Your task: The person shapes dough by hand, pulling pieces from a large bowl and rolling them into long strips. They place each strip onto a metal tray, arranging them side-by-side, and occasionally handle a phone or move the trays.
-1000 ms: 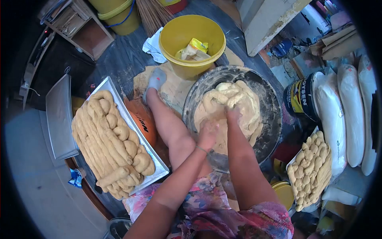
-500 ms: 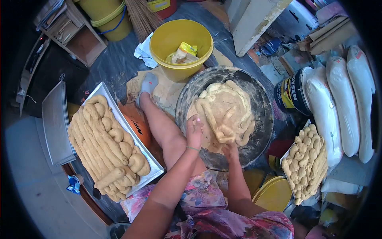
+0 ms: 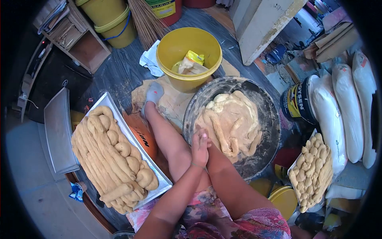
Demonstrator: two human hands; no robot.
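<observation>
My left hand (image 3: 199, 150) and my right hand (image 3: 208, 142) meet at the near-left rim of a wide black basin (image 3: 273, 133). The left hand's fingers are closed against the right hand, which is mostly hidden behind it. Whether anything lies between the palms does not show. Inside the basin, a thick rope of dough (image 3: 219, 133) and more pale dough (image 3: 234, 99) rest on a light brown layer. To my left, a metal tray (image 3: 158, 181) bears long dough strips (image 3: 101, 159) and rounded dough pieces (image 3: 133, 163).
A yellow bucket (image 3: 167, 73) with packets inside stands beyond the basin. At right are a tray of small dough pieces (image 3: 312, 171), a paint pail (image 3: 296, 99) and long white wrapped bundles (image 3: 328, 115). My outstretched leg (image 3: 169, 137) lies between left tray and basin.
My right hand has left the dough at the basin's near side and moved left to meet my left hand. The view has shifted slightly, with everything lower and further right.
</observation>
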